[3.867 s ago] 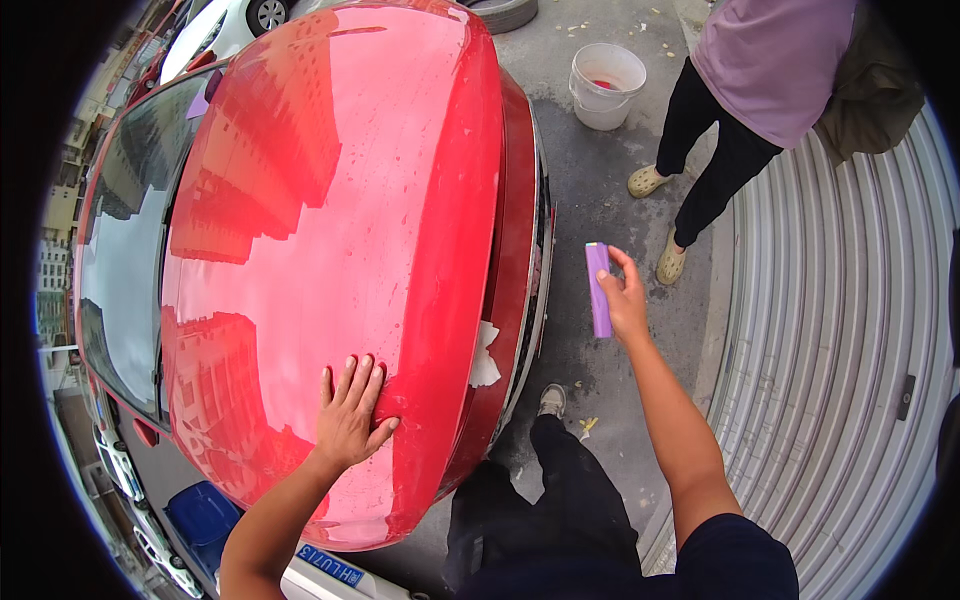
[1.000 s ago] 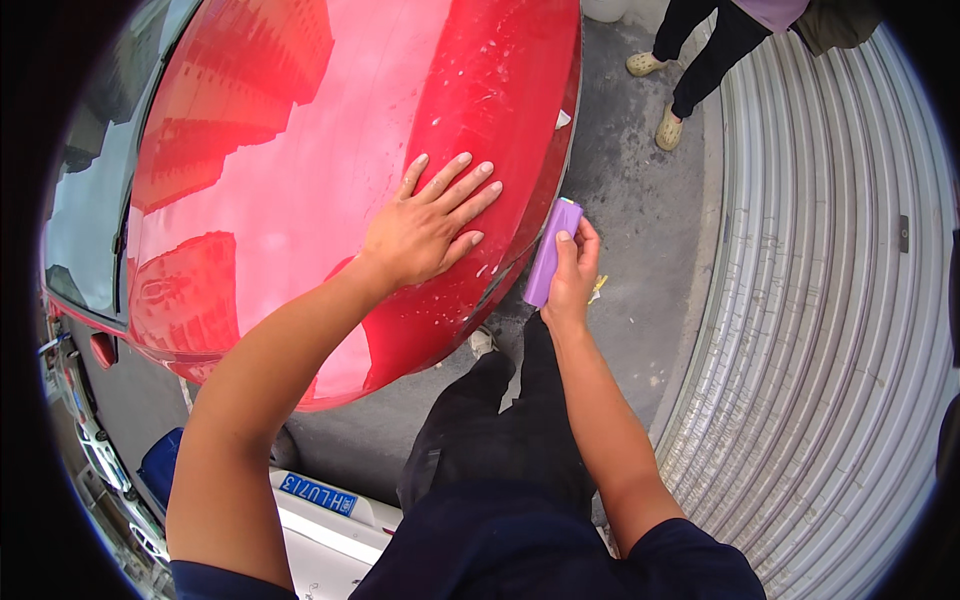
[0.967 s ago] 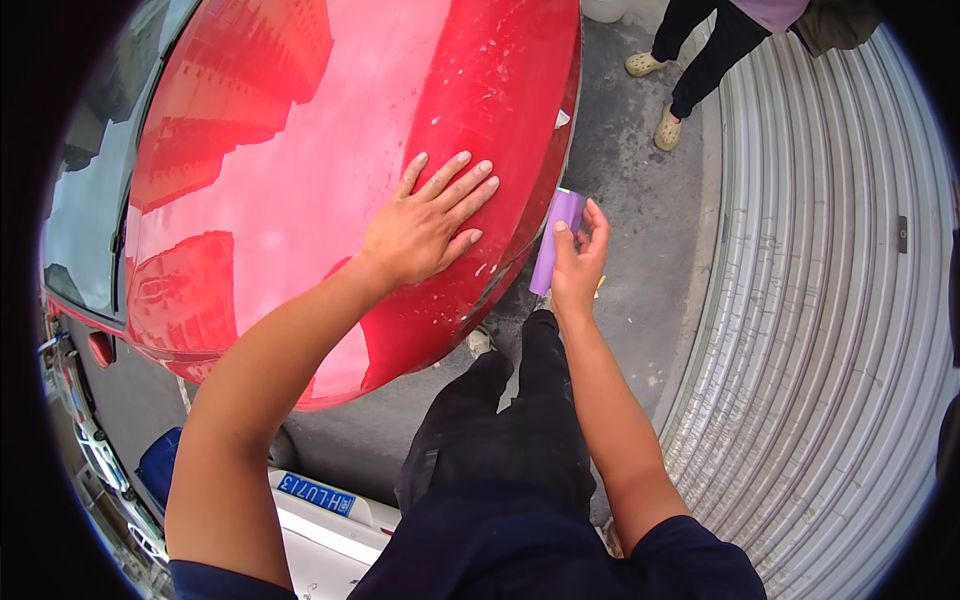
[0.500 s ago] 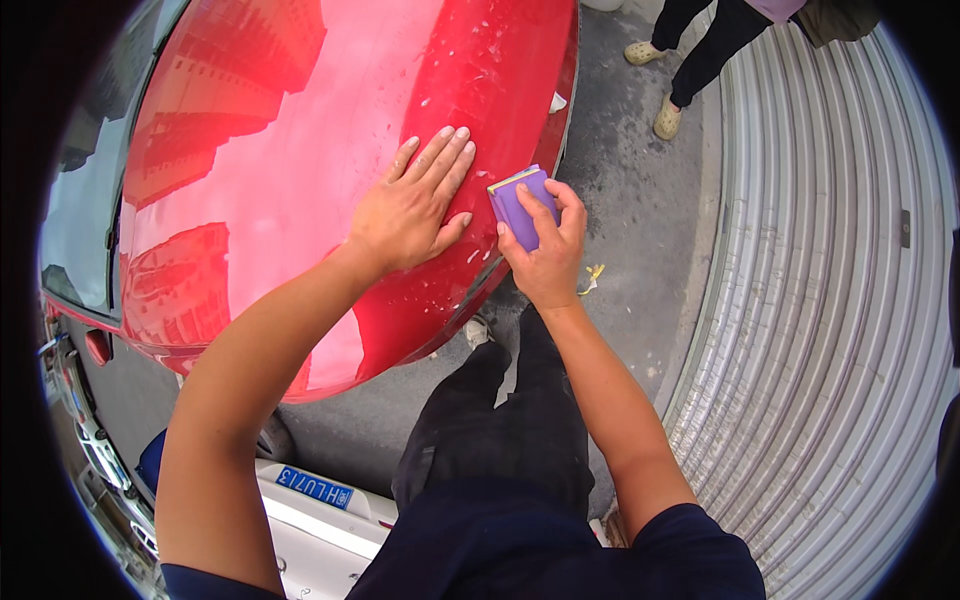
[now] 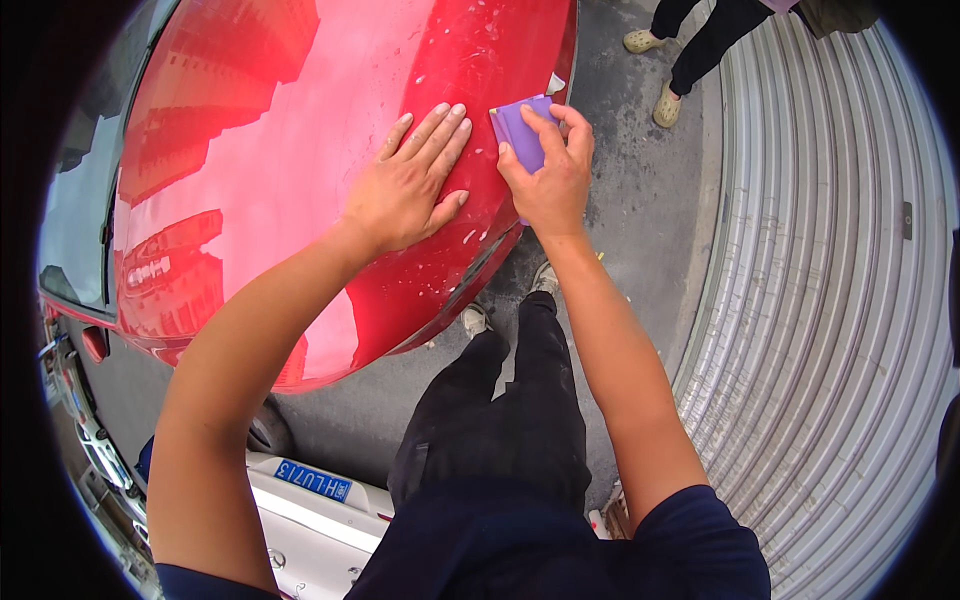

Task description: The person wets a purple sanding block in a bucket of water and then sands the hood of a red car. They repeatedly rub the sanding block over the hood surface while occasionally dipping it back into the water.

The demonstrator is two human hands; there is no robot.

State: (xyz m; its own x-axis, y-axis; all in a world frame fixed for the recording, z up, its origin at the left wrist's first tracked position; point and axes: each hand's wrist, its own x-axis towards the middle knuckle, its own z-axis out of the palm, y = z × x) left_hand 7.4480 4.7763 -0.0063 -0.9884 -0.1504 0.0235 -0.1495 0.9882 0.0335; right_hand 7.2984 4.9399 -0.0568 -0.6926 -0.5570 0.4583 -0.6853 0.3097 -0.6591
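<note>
A glossy red car hood (image 5: pixel 310 170) stretches in front of me, dotted with pale specks and small drops toward its front edge. My left hand (image 5: pixel 398 192) lies flat on it, fingers extended and holding nothing. To its right, my right hand (image 5: pixel 556 188) grips a purple sanding block (image 5: pixel 522 142) with thumb and fingers at the hood's front edge. The block's underside is hidden, so how fully it touches the paint I cannot tell. A small white scrap (image 5: pixel 555 84) sits on the edge just beyond the block.
A white car (image 5: pixel 315 520) with a blue plate stands close behind me at lower left. On the right runs a ribbed metal shutter (image 5: pixel 820 270). Another person's legs (image 5: pixel 705 45), in dark trousers and pale clogs, are at the far right. Grey pavement (image 5: pixel 630 210) lies between.
My right hand has moved the sanding block farther away along the hood's front edge. The left hand has shifted slightly on the hood, and one of my feet has come into view.
</note>
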